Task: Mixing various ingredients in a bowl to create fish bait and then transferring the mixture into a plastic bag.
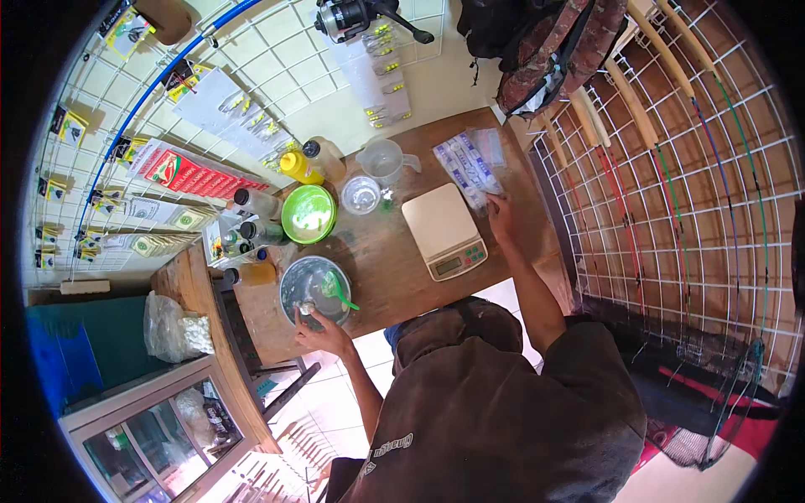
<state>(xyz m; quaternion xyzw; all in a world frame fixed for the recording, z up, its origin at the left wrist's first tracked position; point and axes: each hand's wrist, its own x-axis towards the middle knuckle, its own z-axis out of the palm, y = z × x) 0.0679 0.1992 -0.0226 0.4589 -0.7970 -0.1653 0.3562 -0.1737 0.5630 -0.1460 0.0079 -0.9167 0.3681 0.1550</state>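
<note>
My left hand (324, 332) is at the near rim of a grey metal bowl (289, 276), its fingertips around a small whitish lump (306, 308). Inside that bowl lies a green plastic spoon (333, 286), its handle over the rim. My right hand (501, 217) touches the near end of a blue-and-white printed plastic packet (464, 163); whether its fingers grip the packet is unclear. Between the hands sits a digital kitchen scale (440, 223) with nothing on its platform. A green bowl (309, 214) with whitish residue, a clear bowl (360, 195) and a clear measuring jug (381, 161) stand farther back.
Along the wooden table's (383, 270) left and back edges stand a yellow squeeze bottle (302, 167) and several dark-lidded jars (258, 204). Wire grids (679, 188) with hanging fishing tackle rise beyond and at the right. A glass-fronted cabinet (157, 434) is at lower left.
</note>
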